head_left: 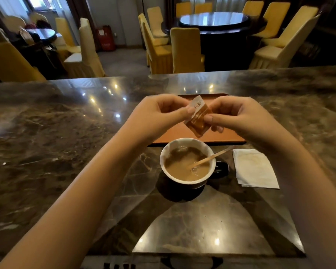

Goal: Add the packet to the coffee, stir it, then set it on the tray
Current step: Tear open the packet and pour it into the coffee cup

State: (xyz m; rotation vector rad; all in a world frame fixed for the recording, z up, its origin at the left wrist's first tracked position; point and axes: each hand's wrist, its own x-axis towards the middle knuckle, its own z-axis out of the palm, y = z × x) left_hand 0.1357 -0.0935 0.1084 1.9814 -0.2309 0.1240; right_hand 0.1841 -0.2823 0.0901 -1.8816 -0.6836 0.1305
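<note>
A small orange and white packet [197, 116] hangs tilted in the air above the tray, pinched from both sides. My left hand [159, 113] grips its upper left edge, my right hand [235, 115] its right side. Below it stands a dark cup with a white inside [187, 162], holding light brown coffee. A wooden stir stick [211, 156] leans in the cup and points right. The brown tray [182, 133] lies flat just behind the cup, partly hidden by my hands.
A folded white napkin [254, 168] lies right of the cup. The dark marble counter [56, 133] spreads wide to both sides. Beyond its far edge stand yellow-covered chairs [186, 49] and a round dark table [213, 21].
</note>
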